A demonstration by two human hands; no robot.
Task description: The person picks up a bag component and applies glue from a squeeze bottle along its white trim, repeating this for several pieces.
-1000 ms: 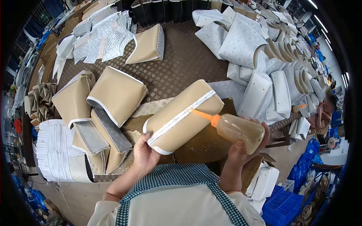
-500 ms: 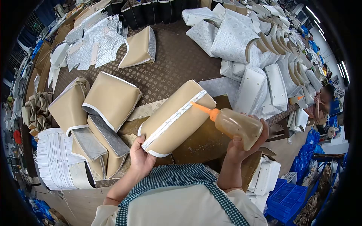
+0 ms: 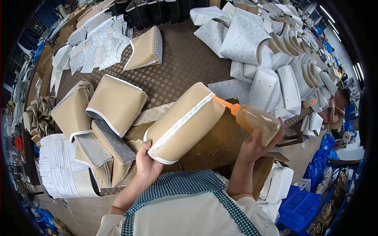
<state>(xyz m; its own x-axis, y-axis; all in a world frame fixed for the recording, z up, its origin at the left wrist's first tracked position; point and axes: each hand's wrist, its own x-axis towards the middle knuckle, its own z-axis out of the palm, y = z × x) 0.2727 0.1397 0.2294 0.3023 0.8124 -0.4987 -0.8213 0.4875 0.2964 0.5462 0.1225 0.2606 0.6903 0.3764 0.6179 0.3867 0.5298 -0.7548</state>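
Leftmost, the left hand clamps the near end of a tan bag panel lying tilted on the brown worktable. Rightward, the right hand is closed around a glue bottle, its orange nozzle at the panel's far white-strip end.

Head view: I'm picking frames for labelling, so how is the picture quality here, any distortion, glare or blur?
Head view: strong fisheye bending, with black corners around the round image; even overhead light, soft shadows; slight sheen on the glue bottle in the right hand; the tan bag body held by the left hand is sharp; the person at the far right edge is blurred.
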